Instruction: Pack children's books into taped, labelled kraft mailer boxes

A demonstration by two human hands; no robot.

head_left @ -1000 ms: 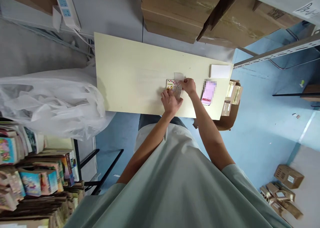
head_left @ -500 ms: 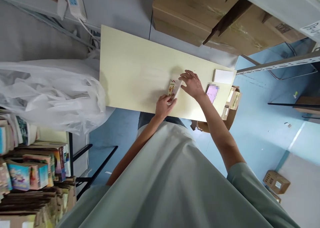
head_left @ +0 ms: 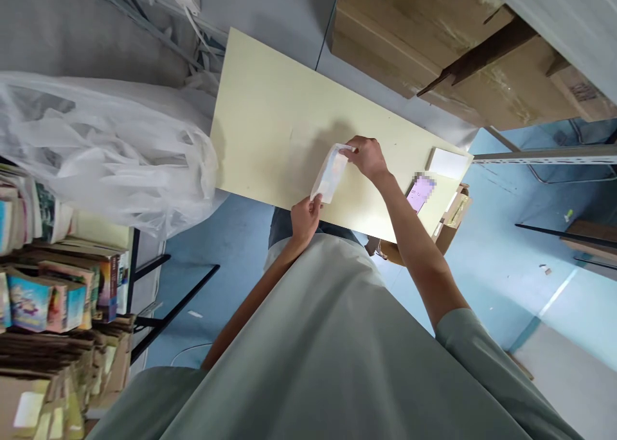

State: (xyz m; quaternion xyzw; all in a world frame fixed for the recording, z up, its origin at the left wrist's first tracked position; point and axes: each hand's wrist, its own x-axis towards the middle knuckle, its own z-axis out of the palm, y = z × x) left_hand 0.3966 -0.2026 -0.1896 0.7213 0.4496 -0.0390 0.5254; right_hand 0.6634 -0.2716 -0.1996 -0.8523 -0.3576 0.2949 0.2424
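Observation:
Between both hands, over the pale yellow tabletop (head_left: 270,125), a thin whitish sheet (head_left: 331,175) with faint bluish print is held up at a slant. My left hand (head_left: 304,221) pinches its lower end near the table's front edge, thumb on top. At the upper corner my right hand (head_left: 368,158) is closed on it between thumb and fingers. Whether the sheet is paper or a flat sleeve, I cannot tell. Its shadow falls on the tabletop to the left.
A phone with a lit pink screen (head_left: 420,194) and a white box (head_left: 448,162) lie at the table's right end. Large cardboard boxes (head_left: 385,42) stand beyond the far edge. White plastic wrapping (head_left: 144,157) bulges at the left, above shelved books (head_left: 62,292).
My right hand has closed on the sheet's upper corner. The sheet is raised and turned; its colourful printed face no longer shows. The camera view has shifted and tilted slightly.

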